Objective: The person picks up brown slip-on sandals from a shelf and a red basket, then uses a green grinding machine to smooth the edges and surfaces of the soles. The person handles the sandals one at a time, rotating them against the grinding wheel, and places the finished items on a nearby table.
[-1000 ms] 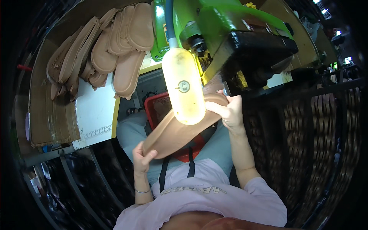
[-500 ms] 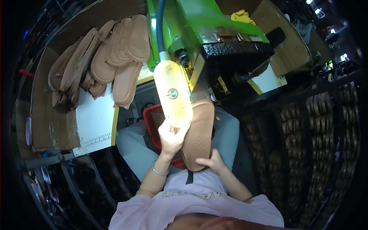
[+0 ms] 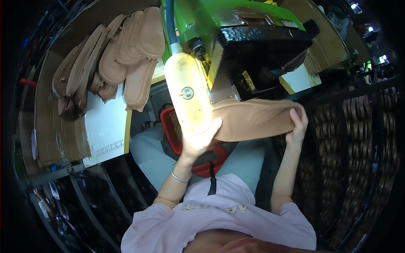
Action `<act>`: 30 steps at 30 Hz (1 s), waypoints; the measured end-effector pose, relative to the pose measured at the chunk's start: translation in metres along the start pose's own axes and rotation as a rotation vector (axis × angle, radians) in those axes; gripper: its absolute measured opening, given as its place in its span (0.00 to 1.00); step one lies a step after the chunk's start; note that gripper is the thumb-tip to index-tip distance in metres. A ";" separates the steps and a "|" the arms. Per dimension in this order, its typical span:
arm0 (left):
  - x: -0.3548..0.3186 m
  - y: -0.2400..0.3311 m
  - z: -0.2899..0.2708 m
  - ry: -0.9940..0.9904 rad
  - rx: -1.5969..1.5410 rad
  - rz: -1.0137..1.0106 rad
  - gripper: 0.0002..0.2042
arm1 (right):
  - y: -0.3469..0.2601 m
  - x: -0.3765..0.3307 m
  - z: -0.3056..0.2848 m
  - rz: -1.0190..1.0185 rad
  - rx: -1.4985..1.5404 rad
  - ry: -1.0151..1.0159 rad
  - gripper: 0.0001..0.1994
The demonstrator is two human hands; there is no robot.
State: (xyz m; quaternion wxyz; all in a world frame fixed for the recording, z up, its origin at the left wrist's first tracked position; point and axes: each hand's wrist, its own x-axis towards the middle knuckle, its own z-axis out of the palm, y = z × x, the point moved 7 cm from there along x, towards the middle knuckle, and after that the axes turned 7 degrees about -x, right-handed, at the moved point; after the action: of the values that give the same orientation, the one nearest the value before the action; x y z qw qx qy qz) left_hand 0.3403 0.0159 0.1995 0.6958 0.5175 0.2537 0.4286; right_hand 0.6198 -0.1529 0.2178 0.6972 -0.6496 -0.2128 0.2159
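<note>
- Head view: you hold a tan shoe sole crosswise in front of you, its length running left to right.
- The fingers of your left hand are clamped on the sole's left end, thumb at its near edge; some are lost in the glare of the lamp.
- The fingers of your right hand are clamped on the right end, pressing the visible face and wrapping the rim.
- The glowing, oblong lamp hangs from a blue-grey hose and hides part of your left hand.
- On the far side is a green machine with a black housing; you cannot tell whether the sole touches it.
- At far left, a pile of tan soles lies on a white worktop beside brown cardboard.
- A red basket sits between your legs, partly hidden by the sole.
- To your right, brown pieces fill rows.
- A silver bracelet circles your left wrist.
</note>
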 end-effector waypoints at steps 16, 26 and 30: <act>-0.053 0.064 -0.161 0.293 0.043 0.023 0.12 | -0.009 -0.024 0.162 -0.198 -0.110 -0.635 0.18; -0.147 -0.021 -0.157 0.224 0.066 -0.337 0.12 | 0.001 -0.047 0.197 -0.171 -0.050 -0.480 0.31; -0.170 -0.079 -0.089 0.170 -0.005 -0.524 0.11 | -0.003 -0.055 0.201 -0.141 0.136 -0.445 0.28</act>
State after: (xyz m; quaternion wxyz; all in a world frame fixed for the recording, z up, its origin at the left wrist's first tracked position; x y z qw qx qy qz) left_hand 0.2100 -0.0929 0.0801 0.7605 0.3946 0.4353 0.2764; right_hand 0.4586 -0.0212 0.2332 0.6888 -0.5211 -0.3908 0.3182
